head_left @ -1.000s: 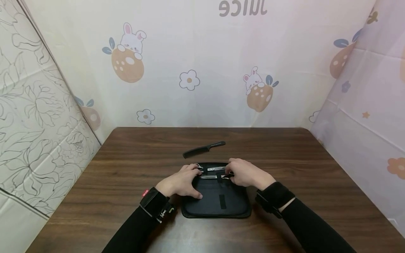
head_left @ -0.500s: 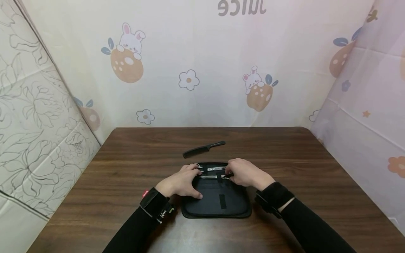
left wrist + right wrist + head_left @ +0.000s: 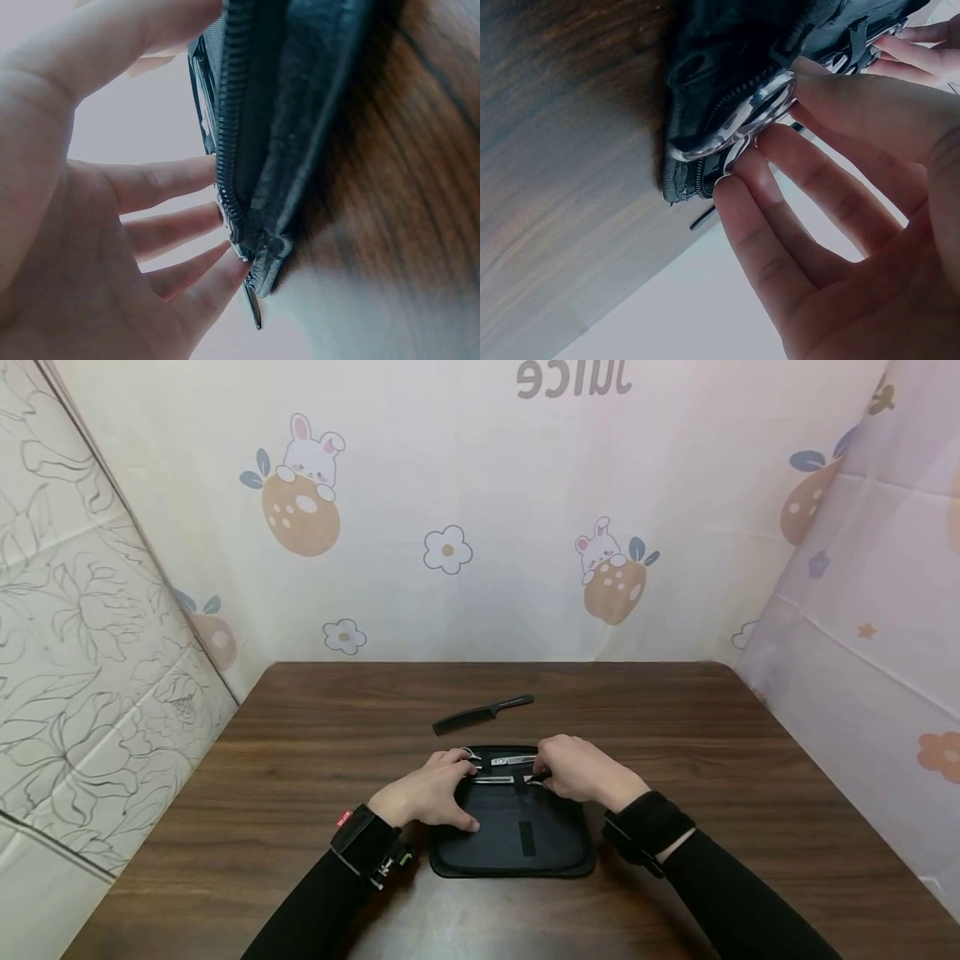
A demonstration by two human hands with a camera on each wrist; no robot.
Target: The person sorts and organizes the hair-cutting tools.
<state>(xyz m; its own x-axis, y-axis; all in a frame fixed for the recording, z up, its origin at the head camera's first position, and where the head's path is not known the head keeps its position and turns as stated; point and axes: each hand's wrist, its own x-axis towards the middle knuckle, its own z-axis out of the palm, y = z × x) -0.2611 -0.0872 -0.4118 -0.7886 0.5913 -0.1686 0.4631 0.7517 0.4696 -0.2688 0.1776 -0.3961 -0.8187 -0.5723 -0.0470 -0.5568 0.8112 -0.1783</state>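
Note:
A black zippered case (image 3: 495, 843) lies on the wooden table, with silver haircutting scissors strapped inside its upper part. One pair of scissors (image 3: 512, 761) is nearest the far edge. Just below it runs a second pair of scissors (image 3: 491, 780), under an elastic loop. My left hand (image 3: 431, 789) rests on the case's left side, fingers spread, fingertips beside the scissors and thumb on the black panel. With its thumb and fingers, my right hand (image 3: 588, 772) pinches the lower scissors at their handle end. Shiny finger rings (image 3: 757, 116) show at these fingers in the right wrist view.
Beyond the case lies a black comb (image 3: 480, 716) with a handle. A lower elastic loop (image 3: 528, 838) crosses the case's near panel. The brown table (image 3: 300, 727) ends at a patterned curtain (image 3: 510, 593) behind, with more fabric at both sides.

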